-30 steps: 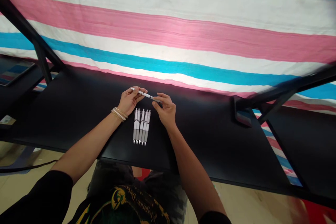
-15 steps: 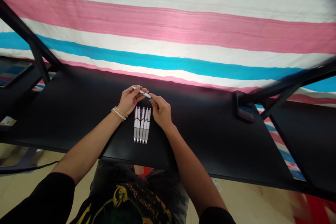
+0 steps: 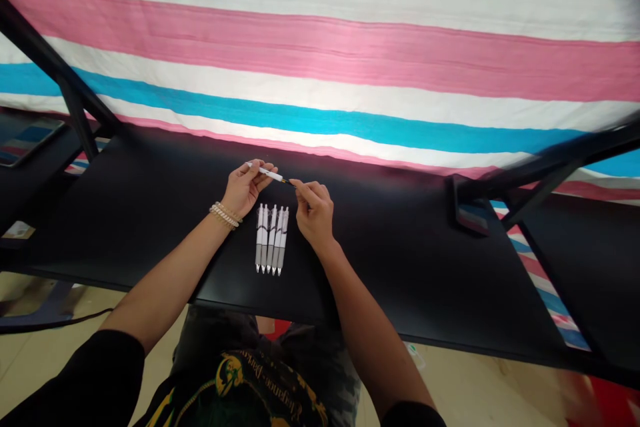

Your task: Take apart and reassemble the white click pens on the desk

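My left hand (image 3: 244,189), with a beaded bracelet (image 3: 226,215) on its wrist, pinches a white pen barrel (image 3: 271,174) between thumb and fingers. From the barrel's right end sticks a thin dark refill (image 3: 289,181) with a yellowish part near the barrel. My right hand (image 3: 315,211) is closed, its thumb and forefinger gripping the refill's outer end; the tip is hidden by the fingers. Just below the hands lies a row of several white pens (image 3: 271,240), side by side, grey grips and metal tips toward me.
The pens lie on a black table (image 3: 390,247). Black metal supports (image 3: 75,100) rise at the left and at the right (image 3: 540,177). A striped pink, white and blue cloth (image 3: 320,60) hangs behind the table's far edge.
My right hand has moved a little to the right, away from the barrel. A length of refill now shows between the barrel and my fingers. The row of pens is unchanged.
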Demonstrator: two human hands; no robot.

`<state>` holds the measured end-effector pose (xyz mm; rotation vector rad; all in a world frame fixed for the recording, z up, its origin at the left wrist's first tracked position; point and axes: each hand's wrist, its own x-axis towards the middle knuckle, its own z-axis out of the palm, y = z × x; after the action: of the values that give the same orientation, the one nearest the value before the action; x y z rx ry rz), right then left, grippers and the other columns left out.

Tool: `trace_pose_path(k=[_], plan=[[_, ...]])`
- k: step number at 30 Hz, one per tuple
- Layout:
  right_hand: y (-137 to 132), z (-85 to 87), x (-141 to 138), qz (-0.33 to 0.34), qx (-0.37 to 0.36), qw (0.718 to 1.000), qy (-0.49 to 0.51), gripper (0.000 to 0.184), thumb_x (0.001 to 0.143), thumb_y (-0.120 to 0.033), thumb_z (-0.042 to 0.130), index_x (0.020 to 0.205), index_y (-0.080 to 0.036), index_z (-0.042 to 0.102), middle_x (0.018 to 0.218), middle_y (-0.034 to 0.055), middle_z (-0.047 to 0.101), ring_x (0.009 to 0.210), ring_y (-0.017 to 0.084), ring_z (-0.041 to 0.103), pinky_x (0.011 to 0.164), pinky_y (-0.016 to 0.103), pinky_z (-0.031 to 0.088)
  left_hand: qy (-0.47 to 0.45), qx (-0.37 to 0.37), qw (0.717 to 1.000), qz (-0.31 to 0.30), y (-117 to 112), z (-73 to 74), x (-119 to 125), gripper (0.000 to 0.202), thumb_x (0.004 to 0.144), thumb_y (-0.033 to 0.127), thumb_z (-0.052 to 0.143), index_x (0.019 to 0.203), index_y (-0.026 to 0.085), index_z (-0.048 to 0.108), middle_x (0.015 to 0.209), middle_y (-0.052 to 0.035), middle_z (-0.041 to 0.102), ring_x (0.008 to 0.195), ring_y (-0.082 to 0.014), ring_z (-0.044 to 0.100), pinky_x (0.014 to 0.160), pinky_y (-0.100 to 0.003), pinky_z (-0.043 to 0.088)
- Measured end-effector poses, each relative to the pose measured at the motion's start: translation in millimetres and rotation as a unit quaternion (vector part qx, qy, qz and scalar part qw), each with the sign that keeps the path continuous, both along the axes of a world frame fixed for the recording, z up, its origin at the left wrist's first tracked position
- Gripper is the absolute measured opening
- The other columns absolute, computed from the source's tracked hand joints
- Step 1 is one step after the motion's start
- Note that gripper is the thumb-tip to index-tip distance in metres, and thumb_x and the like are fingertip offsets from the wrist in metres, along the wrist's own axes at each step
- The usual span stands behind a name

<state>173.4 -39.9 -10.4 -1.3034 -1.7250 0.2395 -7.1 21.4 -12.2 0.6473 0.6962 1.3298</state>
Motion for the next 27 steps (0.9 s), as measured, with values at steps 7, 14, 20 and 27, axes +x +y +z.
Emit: trace_pose_path(k=[7, 14, 20, 27], plan=[[-6.4, 2.1, -10.3, 0.024, 0.028, 0.998, 0.049, 0.042, 0.100, -0.021, 0.043, 0.142, -0.022, 0.046, 0.121, 0.0136, 0.055, 0.109, 0.023, 0.059, 0.094, 0.040, 0.052, 0.016, 0.012, 1.000, -0.018, -7.8, 1.6, 8.4, 0.026, 0.082, 0.035, 0.079, 0.094, 0.016, 0.067, 0.096, -0.0075, 0.077, 0.100, -0.0222, 0.074, 0.096, -0.039, 0.058], [-5.0, -1.7, -9.9, 0.016, -0.031, 0.990, 0.134, 0.030, 0.101, -0.028, 0.047, 0.131, -0.024, 0.046, 0.088, 0.0016, 0.064, 0.071, 0.015, 0.065, 0.069, 0.030, 0.055, -0.010, 0.015, 0.999, -0.033, -6.3, 0.1, 6.1, 0.027, 0.081, 0.033, 0.081, 0.095, 0.014, 0.068, 0.095, -0.0081, 0.077, 0.099, -0.0228, 0.075, 0.094, -0.038, 0.059], [-5.0, 2.1, -4.4, 0.019, -0.059, 0.985, 0.160, 0.024, 0.098, -0.031, 0.052, 0.121, -0.024, 0.053, 0.095, 0.0038, 0.069, 0.066, 0.014, 0.065, 0.062, 0.028, 0.054, 0.001, 0.014, 1.000, -0.016, -5.8, 2.3, 5.9, 0.027, 0.080, 0.035, 0.081, 0.093, 0.015, 0.068, 0.093, -0.0076, 0.077, 0.095, -0.0222, 0.075, 0.089, -0.035, 0.061], [-5.1, 3.8, -0.9, 0.015, -0.080, 0.983, 0.167, 0.029, 0.096, -0.032, 0.056, 0.122, -0.024, 0.049, 0.095, 0.0035, 0.070, 0.070, 0.015, 0.067, 0.064, 0.029, 0.055, 0.000, 0.007, 1.000, -0.009, -5.2, 4.3, 5.2, 0.028, 0.080, 0.035, 0.081, 0.091, 0.014, 0.068, 0.091, -0.0078, 0.076, 0.092, -0.0220, 0.075, 0.089, -0.038, 0.060]])
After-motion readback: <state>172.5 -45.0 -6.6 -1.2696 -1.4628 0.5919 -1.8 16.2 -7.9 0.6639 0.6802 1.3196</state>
